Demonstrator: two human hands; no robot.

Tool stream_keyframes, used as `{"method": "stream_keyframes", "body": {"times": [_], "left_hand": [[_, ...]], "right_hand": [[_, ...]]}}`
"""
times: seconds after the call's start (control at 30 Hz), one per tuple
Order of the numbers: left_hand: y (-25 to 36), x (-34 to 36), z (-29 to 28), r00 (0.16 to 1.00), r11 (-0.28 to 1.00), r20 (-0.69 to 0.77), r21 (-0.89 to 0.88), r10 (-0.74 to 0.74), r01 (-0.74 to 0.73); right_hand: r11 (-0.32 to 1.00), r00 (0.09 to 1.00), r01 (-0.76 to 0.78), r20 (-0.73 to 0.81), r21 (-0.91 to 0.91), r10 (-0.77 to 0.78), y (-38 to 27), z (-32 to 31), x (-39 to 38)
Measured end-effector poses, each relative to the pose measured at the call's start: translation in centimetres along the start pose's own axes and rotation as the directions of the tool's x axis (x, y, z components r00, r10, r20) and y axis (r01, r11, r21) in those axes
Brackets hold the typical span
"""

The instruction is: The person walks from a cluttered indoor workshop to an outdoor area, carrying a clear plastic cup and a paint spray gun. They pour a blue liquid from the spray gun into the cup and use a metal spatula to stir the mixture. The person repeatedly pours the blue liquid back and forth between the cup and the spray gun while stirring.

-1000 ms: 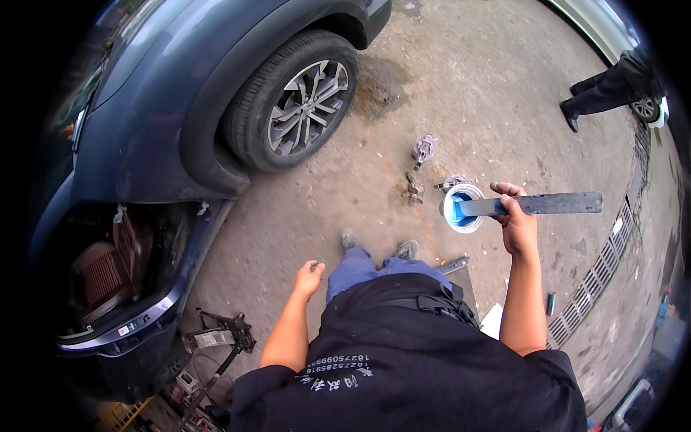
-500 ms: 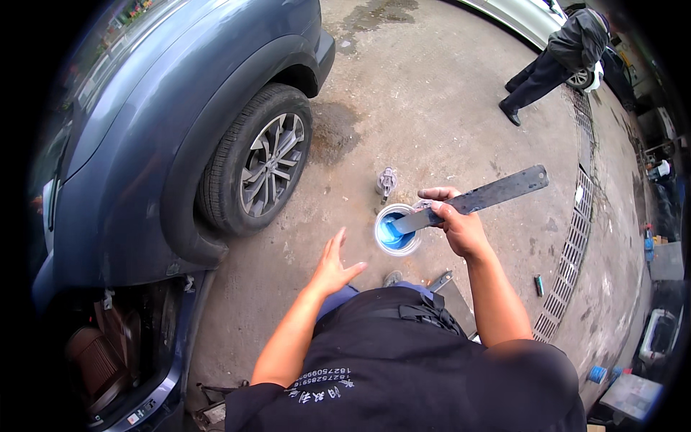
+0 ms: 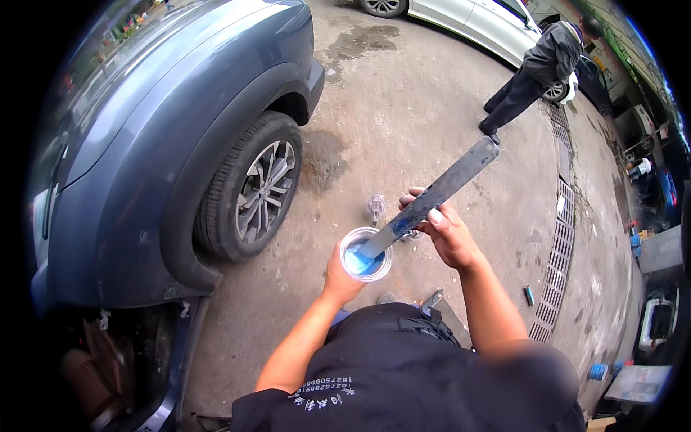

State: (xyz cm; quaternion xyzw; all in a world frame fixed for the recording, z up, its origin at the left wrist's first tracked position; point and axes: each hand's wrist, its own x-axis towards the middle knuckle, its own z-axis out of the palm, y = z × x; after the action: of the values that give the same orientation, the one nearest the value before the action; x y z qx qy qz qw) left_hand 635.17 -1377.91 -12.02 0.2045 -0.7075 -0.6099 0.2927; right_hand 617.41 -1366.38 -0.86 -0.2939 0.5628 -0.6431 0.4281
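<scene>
My left hand (image 3: pixel 341 279) is wrapped round a clear plastic cup (image 3: pixel 368 279) with blue paint (image 3: pixel 358 261) in it. In my right hand (image 3: pixel 450 239), between thumb and fingers, is a long flat dark mixing stick (image 3: pixel 448 178) with blue smears. Its lower end dips into the paint, while the upper end slants away to the right. Beyond the cup, on the concrete, stands a small pale object with a clear body (image 3: pixel 375 207), possibly a spray gun. Another clear item (image 3: pixel 412 235) shows partly beside my right fingers, too hidden to name.
To the left is a grey-blue car (image 3: pixel 137 180) with its front wheel (image 3: pixel 263 191) near me and an open doorway below. A person (image 3: pixel 536 75) stands at the far right, by a white car (image 3: pixel 475 25). A drain grate (image 3: pixel 559 252) runs along the right.
My left hand, earlier open and apart, has closed round the cup. The cup has shifted left and slightly nearer, and the stick is tilted more steeply. My view has shifted too.
</scene>
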Motion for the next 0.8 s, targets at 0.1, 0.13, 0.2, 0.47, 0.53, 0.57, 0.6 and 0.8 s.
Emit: {"method": "stream_keyframes", "body": {"times": [0.1, 0.13, 0.2, 0.47, 0.53, 0.57, 0.6, 0.8], "left_hand": [[-0.2, -0.4, -0.4, 0.999, 0.999, -0.035, 0.027, 0.033, -0.032], [-0.3, -0.5, -0.7, 0.999, 0.998, -0.037, 0.042, 0.038, -0.036], [-0.2, -0.2, -1.2, 0.998, 0.996, -0.039, 0.077, 0.057, -0.054], [-0.1, -0.3, -3.0, 0.990, 0.985, -0.041, 0.120, 0.133, -0.127], [-0.3, -0.4, -3.6, 0.982, 0.976, -0.044, 0.124, 0.184, -0.177], [-0.1, -0.4, -4.0, 0.977, 0.971, -0.047, 0.128, 0.208, -0.200], [0.3, -0.2, -4.3, 0.979, 0.973, -0.040, 0.132, 0.198, -0.191], [-1.8, -0.9, -7.4, 0.966, 0.958, -0.055, 0.160, 0.251, -0.239]], "right_hand": [[0.979, 0.991, 0.079, -0.093, -0.187, -0.098, -2.1, -0.5, -0.1], [0.968, 0.966, 0.150, -0.181, -0.200, -0.187, -2.5, -0.1, 0.0], [0.941, 0.980, 0.078, -0.150, -0.328, -0.133, -4.2, -0.1, 0.3], [0.690, 0.925, 0.357, 0.136, -0.630, -0.355, -8.0, 3.9, -0.8], [0.552, 0.843, 0.488, 0.203, -0.676, -0.498, -8.4, 4.2, -0.6], [0.524, 0.838, 0.502, 0.237, -0.688, -0.491, -8.5, 4.9, -0.4], [0.496, 0.831, 0.518, 0.274, -0.697, -0.484, -8.8, 5.9, -0.2], [0.530, 0.683, 0.709, 0.640, -0.465, -0.352, -9.3, 9.3, 0.4]]}}
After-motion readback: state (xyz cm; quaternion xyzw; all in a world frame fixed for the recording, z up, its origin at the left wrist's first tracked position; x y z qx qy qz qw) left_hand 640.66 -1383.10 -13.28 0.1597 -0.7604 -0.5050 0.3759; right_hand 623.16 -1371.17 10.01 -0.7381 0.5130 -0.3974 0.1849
